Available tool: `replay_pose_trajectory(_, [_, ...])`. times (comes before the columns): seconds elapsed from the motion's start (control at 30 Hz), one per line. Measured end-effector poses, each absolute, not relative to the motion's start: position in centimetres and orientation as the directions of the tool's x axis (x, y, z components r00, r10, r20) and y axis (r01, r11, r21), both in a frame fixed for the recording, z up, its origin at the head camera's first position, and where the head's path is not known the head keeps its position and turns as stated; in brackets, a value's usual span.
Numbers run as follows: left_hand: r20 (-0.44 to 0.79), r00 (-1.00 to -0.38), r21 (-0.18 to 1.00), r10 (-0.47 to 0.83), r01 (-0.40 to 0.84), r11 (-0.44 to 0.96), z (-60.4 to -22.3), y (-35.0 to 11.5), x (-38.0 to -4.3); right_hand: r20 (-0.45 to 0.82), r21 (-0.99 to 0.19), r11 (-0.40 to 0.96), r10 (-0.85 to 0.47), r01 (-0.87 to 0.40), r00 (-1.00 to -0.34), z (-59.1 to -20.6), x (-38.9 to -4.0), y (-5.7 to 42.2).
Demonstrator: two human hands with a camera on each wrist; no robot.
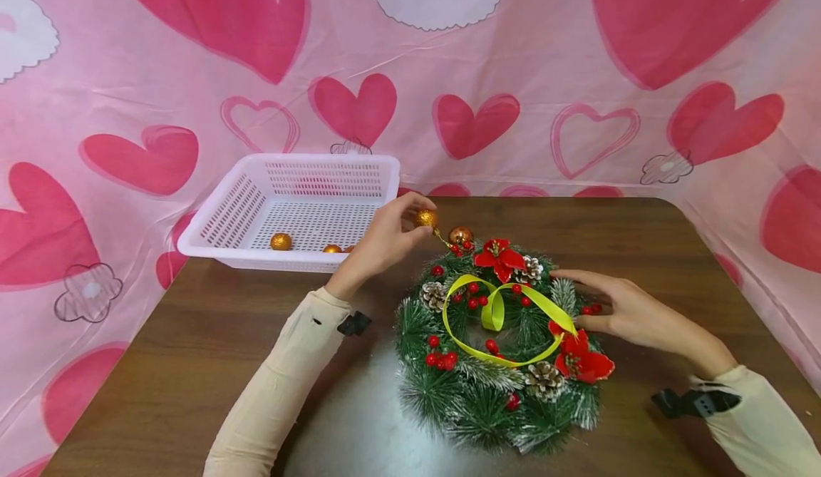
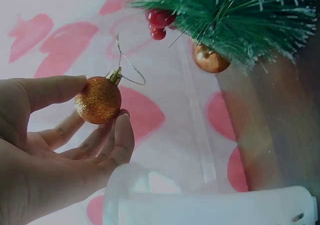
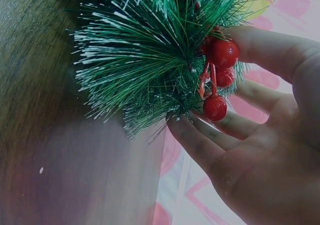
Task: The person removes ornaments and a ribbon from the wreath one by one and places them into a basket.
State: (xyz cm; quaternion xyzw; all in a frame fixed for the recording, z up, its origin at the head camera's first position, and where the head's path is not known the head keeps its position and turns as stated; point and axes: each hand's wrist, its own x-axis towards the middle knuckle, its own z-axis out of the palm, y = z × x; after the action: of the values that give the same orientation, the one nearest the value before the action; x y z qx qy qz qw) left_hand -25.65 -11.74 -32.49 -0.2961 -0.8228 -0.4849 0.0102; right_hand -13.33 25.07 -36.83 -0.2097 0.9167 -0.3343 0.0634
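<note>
- Left hand (image 1: 387, 238): on my left wrist feed I confirm thumb and fingers pinching a glittery gold bauble (image 1: 426, 219), held near the tabletop's (image 1: 628, 234) far edge, between basket and wreath.
- Right hand (image 1: 641, 316): I find its fingers spread, touching the wreath's (image 1: 430, 391) right side beside red berries (image 3: 222, 53).
- Wreath: lies right of the tabletop's centre, yellow ribbon (image 1: 492, 314) looped across it.
- Shiny bauble (image 1: 461, 235): at the wreath's far side.
- White basket (image 1: 244, 254): tabletop's far left corner, gold baubles (image 1: 280, 242) inside.
</note>
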Motion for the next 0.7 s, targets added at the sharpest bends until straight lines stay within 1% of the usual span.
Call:
replay_pose_trajectory(0.27, [0.324,-0.839,0.806,0.438,0.487,0.337,-31.7,-12.7,-25.9,0.044,-0.614,0.698,-0.436,-0.369,-0.899,-36.7,-13.4,24.9])
replay_pose_trajectory(0.43, [0.348,-0.844,0.788,0.409,0.499,0.361,-31.1,-13.4,-26.2,0.031,-0.621,0.702,-0.424,-0.35,-0.905,-36.6,-13.3,24.9])
replay_pose_trajectory(0.7, [0.328,-0.877,0.794,0.351,0.457,0.4,-30.1,-14.8,-26.4,0.02,-0.627,0.703,-0.416,-0.336,-0.909,-36.6,-13.2,25.0])
